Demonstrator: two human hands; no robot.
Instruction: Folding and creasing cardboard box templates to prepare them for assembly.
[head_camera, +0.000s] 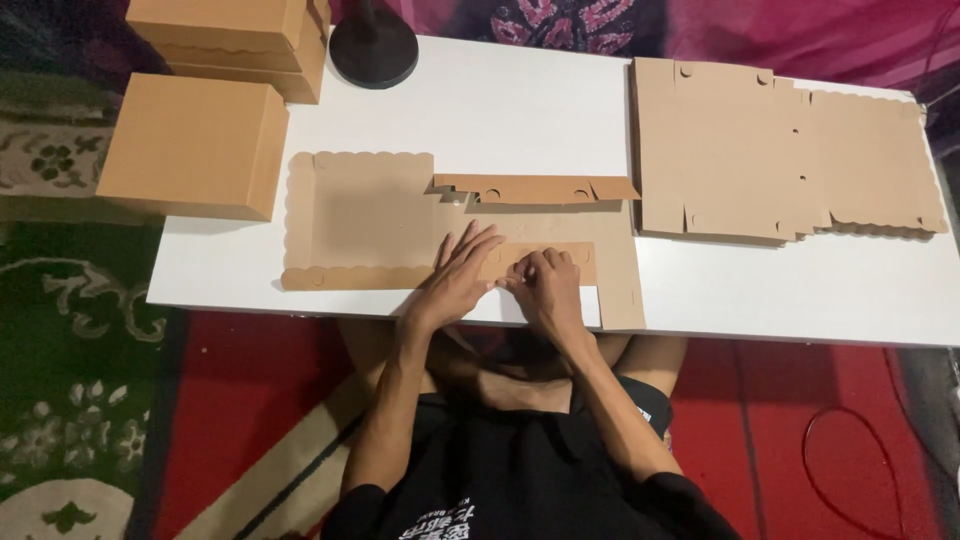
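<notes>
A flat brown cardboard box blank (375, 215) with scalloped edges lies unfolded on the white table (520, 110). Its far side flap (535, 187) stands folded up. My left hand (458, 277) lies flat with fingers spread on the blank near the near side flap (545, 260). Beside it, my right hand (545, 288) pinches and bends that near flap at the table's front edge. Both hands touch each other over the flap.
A stack of unfolded blanks (770, 160) lies at the right. One assembled brown box (195, 145) sits at the left table edge, with more stacked boxes (235, 40) behind it. A black round lamp base (373, 45) stands at the back. A patterned rug (70, 330) covers the floor.
</notes>
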